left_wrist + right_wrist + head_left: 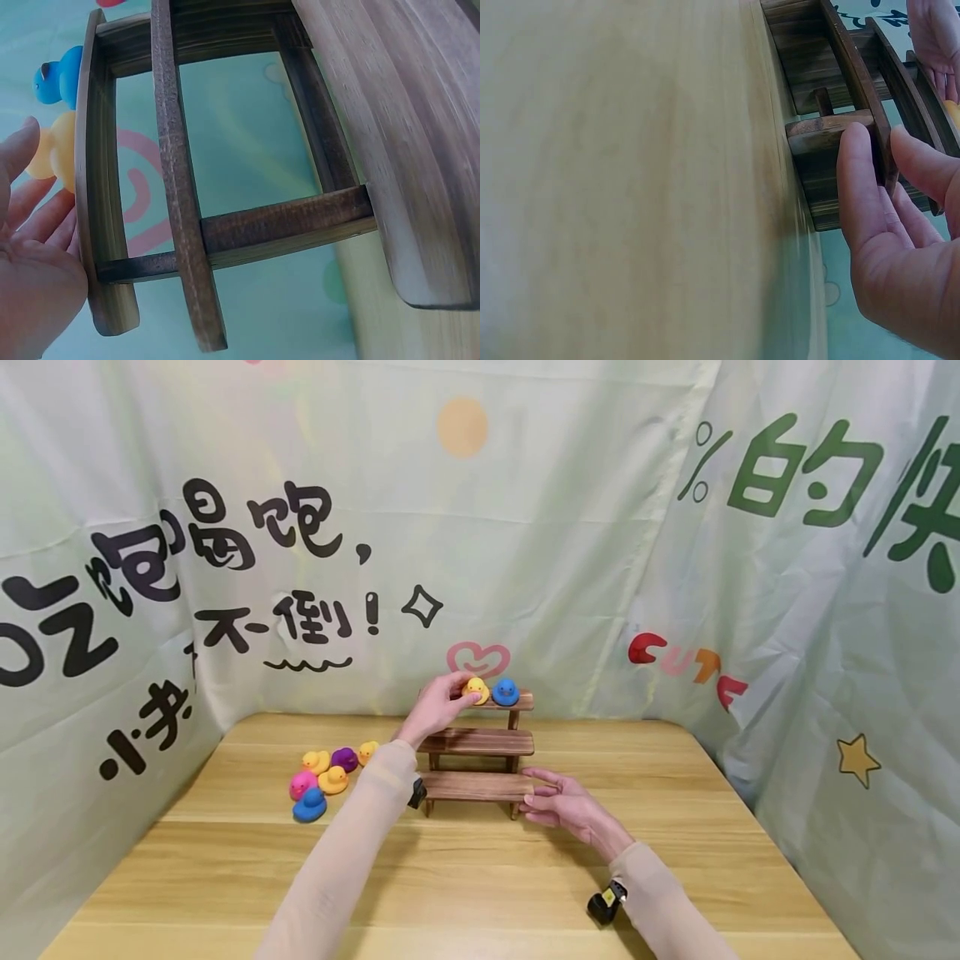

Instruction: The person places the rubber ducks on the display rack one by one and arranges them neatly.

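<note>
Duck toy (476,687), yellow and rounded, sits pinched by the left hand (439,703) atop a three-tiered brown wooden stand (480,742) beside a blue toy duck (506,693); the right hand (564,806) grips the lowest step (476,787).

Yellow duck (476,688) upright atop brown three-tier wooden stand (480,742).
</note>
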A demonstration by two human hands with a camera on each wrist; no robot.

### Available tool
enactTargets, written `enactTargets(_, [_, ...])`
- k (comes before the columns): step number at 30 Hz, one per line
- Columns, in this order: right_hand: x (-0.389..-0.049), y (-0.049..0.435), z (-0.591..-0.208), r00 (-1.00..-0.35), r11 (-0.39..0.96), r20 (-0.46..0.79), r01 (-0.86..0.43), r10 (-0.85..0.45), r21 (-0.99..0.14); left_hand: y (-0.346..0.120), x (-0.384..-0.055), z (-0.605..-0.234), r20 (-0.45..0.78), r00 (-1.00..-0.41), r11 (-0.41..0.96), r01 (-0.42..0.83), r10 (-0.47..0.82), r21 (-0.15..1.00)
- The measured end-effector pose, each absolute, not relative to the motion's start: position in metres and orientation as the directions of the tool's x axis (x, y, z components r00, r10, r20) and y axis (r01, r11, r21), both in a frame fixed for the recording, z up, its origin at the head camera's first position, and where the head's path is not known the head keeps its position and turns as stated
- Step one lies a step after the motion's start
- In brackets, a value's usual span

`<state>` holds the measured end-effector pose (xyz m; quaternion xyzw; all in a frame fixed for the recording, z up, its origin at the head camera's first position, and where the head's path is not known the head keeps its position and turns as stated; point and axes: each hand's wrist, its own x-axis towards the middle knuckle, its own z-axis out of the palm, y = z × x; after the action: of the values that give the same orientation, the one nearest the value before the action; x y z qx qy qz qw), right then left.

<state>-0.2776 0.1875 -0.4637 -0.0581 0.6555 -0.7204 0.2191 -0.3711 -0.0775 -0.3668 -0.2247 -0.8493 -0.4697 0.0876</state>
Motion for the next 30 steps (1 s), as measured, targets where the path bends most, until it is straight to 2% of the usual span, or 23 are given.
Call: enactTargets(30, [-0.2807,0.1889,-0.4680,-0.899,-0.049,-0.195,0.232,-0.393,-0.971,-0.0769,-0.3695,-0.3655,0.341,-0.901,0.515,0.433,0.269,0.740])
